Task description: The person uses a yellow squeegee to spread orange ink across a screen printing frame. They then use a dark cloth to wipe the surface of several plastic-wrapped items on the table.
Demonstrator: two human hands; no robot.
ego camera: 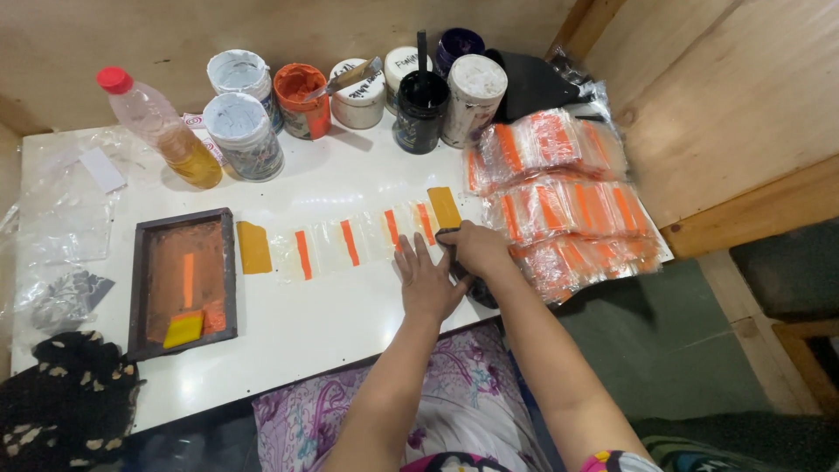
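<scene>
— While my left hand (426, 281) lies flat and loose on the table (350, 323), what's under the right hand (479, 247)?

— It's clenched round a dark cloth (450, 238) (mostly hidden), just by the strip of clear pouches (350, 245) with orange stripes.

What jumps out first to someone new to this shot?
Probably the stacks of clear bags with orange stripes heaped at the table's right edge, and the row of orange-striped strips taped across the white table. Both hands meet at that row's right end: left hand flat, right hand closed on a dark object.
</scene>
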